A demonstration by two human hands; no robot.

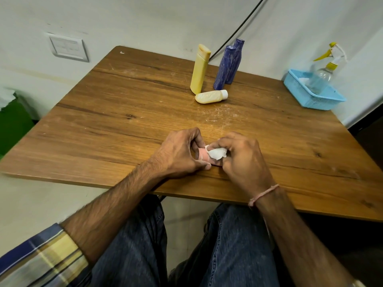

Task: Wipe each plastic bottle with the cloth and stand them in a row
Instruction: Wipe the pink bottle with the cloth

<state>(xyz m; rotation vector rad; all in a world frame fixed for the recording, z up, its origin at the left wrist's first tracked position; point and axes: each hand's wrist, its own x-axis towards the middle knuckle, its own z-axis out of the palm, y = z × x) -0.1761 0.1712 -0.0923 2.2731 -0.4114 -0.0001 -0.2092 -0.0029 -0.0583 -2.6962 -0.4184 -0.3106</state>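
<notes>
The person sits at the 6 o'clock edge of the wooden worktop (124,121), both forearms reaching over it. The left hand (182,154) has its fingers (194,137) and thumb curled round a small pink bottle (201,155), which lies sideways just above the wood near that 6 o'clock edge. The right hand (242,156) meets it from the 3 o'clock side, fingers (222,141) pinched together on a crumpled white cloth (216,153) that is pressed against the bottle's end. Most of the pink bottle is hidden by the two hands.

Over at 12 o'clock the other bottles are gathered close together: a tall yellow bottle (200,69) stands upright, and just to its 3 o'clock side stands a front blue bottle (224,67) with a rear blue bottle (236,59) close behind it. A small yellow bottle (211,96) with a white cap lies on its side just in front of them.

At 2 o'clock, on the worktop's corner, a light blue basket (304,96) holds a clear spray bottle (323,73) with a yellow trigger. A black cable (238,30) runs up the wall behind the bottles
</notes>
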